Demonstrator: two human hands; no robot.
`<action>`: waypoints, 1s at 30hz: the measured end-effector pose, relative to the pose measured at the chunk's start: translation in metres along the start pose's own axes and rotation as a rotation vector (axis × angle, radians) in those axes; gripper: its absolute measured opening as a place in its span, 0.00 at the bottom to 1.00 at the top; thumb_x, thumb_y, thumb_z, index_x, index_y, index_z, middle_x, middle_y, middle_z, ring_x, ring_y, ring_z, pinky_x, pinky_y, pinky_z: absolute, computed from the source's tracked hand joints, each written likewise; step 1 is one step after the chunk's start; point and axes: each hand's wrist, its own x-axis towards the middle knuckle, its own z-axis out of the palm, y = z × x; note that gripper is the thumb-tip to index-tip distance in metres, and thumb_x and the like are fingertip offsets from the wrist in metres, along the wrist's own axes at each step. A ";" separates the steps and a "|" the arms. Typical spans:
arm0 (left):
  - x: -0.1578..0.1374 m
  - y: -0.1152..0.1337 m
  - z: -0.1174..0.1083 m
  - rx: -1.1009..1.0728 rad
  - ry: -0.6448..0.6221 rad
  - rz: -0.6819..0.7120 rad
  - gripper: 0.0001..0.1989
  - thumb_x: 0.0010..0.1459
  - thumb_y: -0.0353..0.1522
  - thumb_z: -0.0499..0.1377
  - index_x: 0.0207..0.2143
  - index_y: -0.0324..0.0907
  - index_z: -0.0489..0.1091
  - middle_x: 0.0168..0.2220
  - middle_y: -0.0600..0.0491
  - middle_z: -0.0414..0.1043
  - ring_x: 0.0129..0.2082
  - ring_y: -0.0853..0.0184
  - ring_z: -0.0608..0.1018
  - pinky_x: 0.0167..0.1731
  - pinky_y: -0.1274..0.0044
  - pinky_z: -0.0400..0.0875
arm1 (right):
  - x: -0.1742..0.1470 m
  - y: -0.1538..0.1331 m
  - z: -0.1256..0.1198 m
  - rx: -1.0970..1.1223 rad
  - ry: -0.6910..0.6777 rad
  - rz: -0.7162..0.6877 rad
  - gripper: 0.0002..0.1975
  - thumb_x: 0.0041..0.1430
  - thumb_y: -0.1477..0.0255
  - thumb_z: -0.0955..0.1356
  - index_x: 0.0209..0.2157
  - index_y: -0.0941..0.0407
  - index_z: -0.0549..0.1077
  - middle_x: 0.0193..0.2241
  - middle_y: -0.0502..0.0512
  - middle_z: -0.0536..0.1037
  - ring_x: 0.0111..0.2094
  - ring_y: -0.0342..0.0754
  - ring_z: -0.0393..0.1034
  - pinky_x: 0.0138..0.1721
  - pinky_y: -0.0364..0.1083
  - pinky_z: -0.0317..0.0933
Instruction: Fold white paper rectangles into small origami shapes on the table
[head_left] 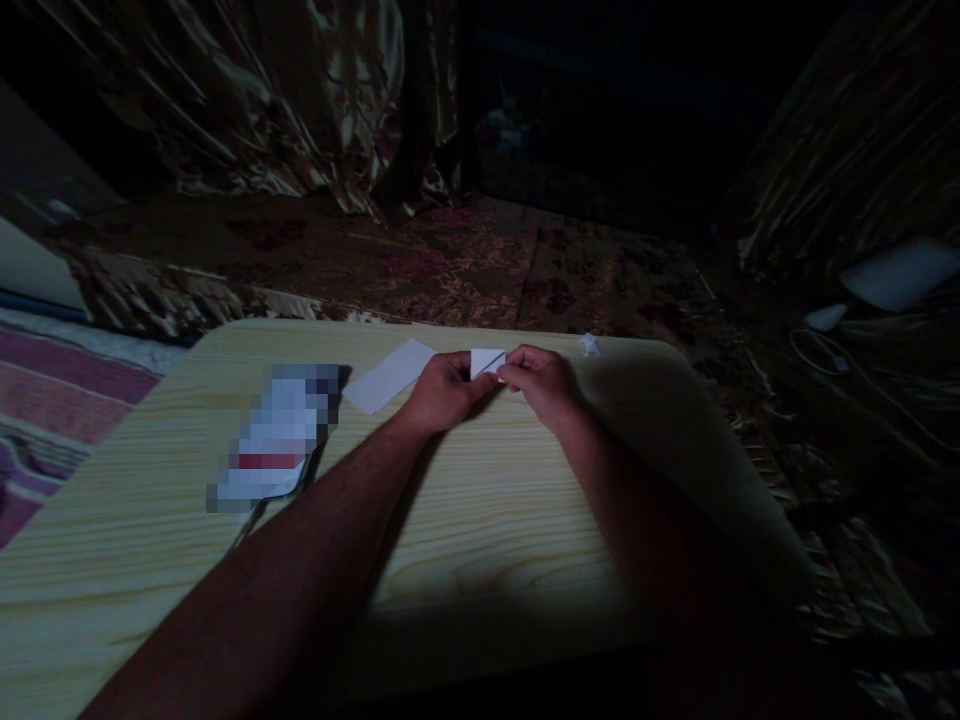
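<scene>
A small piece of folded white paper (487, 361) is held up between my two hands near the far part of the table; a dark diagonal line crosses it. My left hand (445, 392) grips its left and lower edge, thumb in front. Fingers of my right hand (538, 376) pinch its right side. Just left of my left hand, a flat white paper sheet (390, 376) lies on the wood. At the table's far right lies a small white paper piece (590, 345), folded or crumpled.
The light wooden table (487, 530) has rounded corners. A pixelated, phone-like object (277, 430) with a cable lies on its left. Beyond the far edge is a patterned cloth (450, 260) with hanging curtains (360, 90). A pale lamp-like object (900, 275) with a white cord stands right.
</scene>
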 end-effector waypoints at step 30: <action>0.000 -0.004 0.000 -0.013 -0.015 -0.032 0.17 0.48 0.41 0.62 0.34 0.35 0.77 0.23 0.54 0.70 0.19 0.73 0.65 0.18 0.81 0.54 | 0.002 0.005 -0.001 0.075 0.032 -0.014 0.06 0.48 0.68 0.68 0.24 0.56 0.69 0.17 0.45 0.68 0.21 0.40 0.62 0.27 0.41 0.57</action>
